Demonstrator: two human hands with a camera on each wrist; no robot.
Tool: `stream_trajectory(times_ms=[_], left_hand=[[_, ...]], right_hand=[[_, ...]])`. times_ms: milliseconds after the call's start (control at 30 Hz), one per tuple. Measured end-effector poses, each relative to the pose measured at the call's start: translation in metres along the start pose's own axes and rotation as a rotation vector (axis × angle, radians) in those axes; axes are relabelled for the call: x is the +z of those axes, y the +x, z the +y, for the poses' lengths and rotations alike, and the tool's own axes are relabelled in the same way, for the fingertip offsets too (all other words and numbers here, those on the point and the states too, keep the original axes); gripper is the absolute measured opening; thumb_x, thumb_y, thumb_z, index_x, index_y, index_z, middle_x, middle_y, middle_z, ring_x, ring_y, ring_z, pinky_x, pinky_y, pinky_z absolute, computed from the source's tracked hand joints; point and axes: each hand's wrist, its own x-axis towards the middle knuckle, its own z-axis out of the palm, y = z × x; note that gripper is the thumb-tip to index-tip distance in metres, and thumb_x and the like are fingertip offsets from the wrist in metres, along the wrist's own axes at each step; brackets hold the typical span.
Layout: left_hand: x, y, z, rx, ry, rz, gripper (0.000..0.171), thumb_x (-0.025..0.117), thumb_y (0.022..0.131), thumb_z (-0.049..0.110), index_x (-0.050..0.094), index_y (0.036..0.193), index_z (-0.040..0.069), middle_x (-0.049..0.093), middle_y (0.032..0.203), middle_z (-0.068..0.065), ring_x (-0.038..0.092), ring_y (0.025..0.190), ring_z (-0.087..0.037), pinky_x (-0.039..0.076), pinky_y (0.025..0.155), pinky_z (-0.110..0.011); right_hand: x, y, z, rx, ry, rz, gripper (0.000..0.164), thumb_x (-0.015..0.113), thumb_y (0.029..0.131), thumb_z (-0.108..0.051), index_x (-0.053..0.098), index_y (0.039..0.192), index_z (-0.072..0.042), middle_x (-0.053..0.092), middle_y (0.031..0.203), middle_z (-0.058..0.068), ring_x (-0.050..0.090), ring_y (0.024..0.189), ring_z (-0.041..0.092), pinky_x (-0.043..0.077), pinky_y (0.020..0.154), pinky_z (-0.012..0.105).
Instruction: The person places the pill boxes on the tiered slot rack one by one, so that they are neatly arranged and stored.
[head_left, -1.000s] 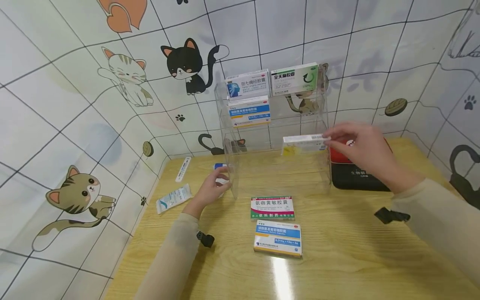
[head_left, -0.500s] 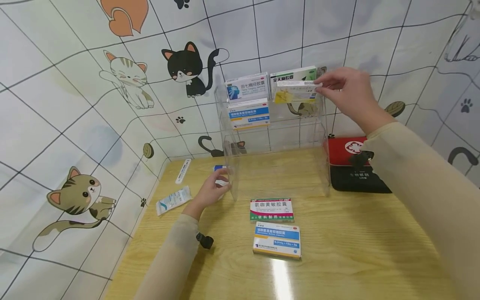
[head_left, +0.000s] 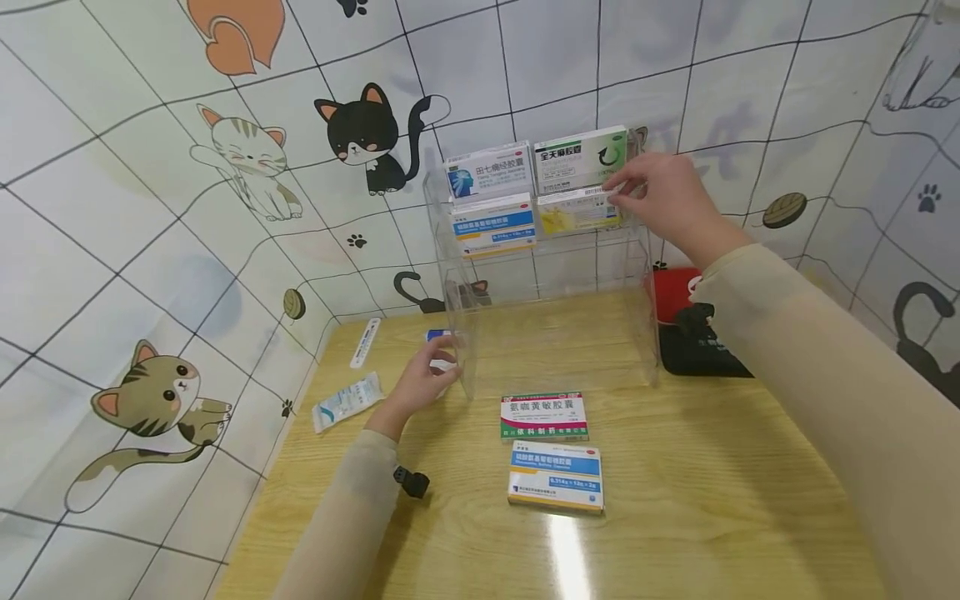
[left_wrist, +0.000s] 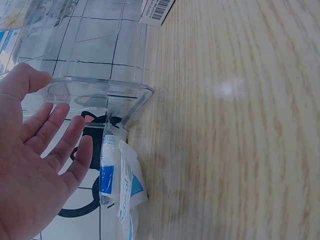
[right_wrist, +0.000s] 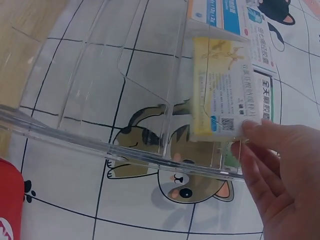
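My right hand (head_left: 651,193) pinches a white-and-yellow medicine box (head_left: 573,213) by its right end. The box sits at the upper tier of the clear acrylic rack (head_left: 555,385), in front of a green-and-white medicine box (head_left: 577,158). To its left are a blue-and-white medicine box (head_left: 495,227) and, behind that, a white box with a blue head picture (head_left: 489,172). In the right wrist view, thumb and fingertips are at a corner of the yellow box (right_wrist: 225,87). My left hand (left_wrist: 37,160) is spread beside the rack's lower left side, fingers relaxed and holding nothing.
A green-and-red medicine box (head_left: 543,415) and another blue-and-white box (head_left: 555,477) lie on the table before the rack. A white sachet (head_left: 347,402) and a white strip (head_left: 365,342) lie left. A red-and-black case (head_left: 697,354) sits right, partly behind my right arm.
My right hand has raised the white-and-yellow box from the middle of the rack to the upper tier, then lowered it slightly in front of the green-and-white box. The left hand stays put.
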Motion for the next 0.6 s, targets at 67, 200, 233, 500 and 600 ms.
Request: stream_trajectory(times_ms=[67,200,233,500,600], left_hand=[[0.001,0.0,0.0,-0.003,0.0,-0.004,0.057,0.068,0.098,0.013,0.045,0.149,0.001,0.053,0.145,-0.026,0.058,0.123,-0.033,0.054,0.101,-0.049],[0.003,-0.001,0.0,-0.012,0.002,-0.002,0.058,0.068,0.098,0.013,0.045,0.15,0.002,0.054,0.144,-0.026,0.058,0.123,-0.033,0.054,0.101,-0.048],[0.003,-0.001,0.0,-0.014,0.003,-0.001,0.058,0.068,0.098,0.013,0.044,0.15,0.002,0.054,0.144,-0.025,0.058,0.123,-0.033,0.054,0.101,-0.048],[0.003,-0.001,-0.002,-0.01,0.005,0.0,0.057,0.068,0.099,0.014,0.045,0.15,0.005,0.055,0.142,-0.024,0.059,0.123,-0.032,0.054,0.101,-0.047],[0.002,-0.001,-0.001,-0.004,0.008,0.007,0.056,0.068,0.099,0.015,0.045,0.15,0.007,0.055,0.142,-0.025,0.059,0.123,-0.032,0.054,0.101,-0.046]], right_hand=[[0.0,-0.001,-0.001,-0.001,-0.035,-0.017,0.025,0.066,0.101,-0.015,0.073,0.124,-0.008,0.067,0.123,0.017,0.062,0.11,0.034,0.055,0.094,0.053],[-0.001,-0.004,-0.005,0.013,-0.053,-0.048,0.026,0.066,0.1,-0.012,0.072,0.124,-0.005,0.065,0.127,0.019,0.059,0.115,0.037,0.054,0.096,0.054],[-0.001,-0.005,-0.006,0.015,-0.047,-0.05,0.027,0.067,0.1,-0.011,0.072,0.125,-0.004,0.063,0.129,0.02,0.058,0.116,0.037,0.054,0.096,0.055],[0.02,-0.05,-0.005,-0.057,0.084,0.11,0.029,0.074,0.095,-0.013,0.072,0.123,-0.007,0.065,0.124,0.014,0.063,0.097,0.028,0.053,0.08,0.026],[0.038,-0.075,-0.004,-0.072,0.129,0.118,0.029,0.077,0.093,-0.014,0.073,0.121,-0.008,0.069,0.112,0.013,0.067,0.09,0.027,0.052,0.076,0.024]])
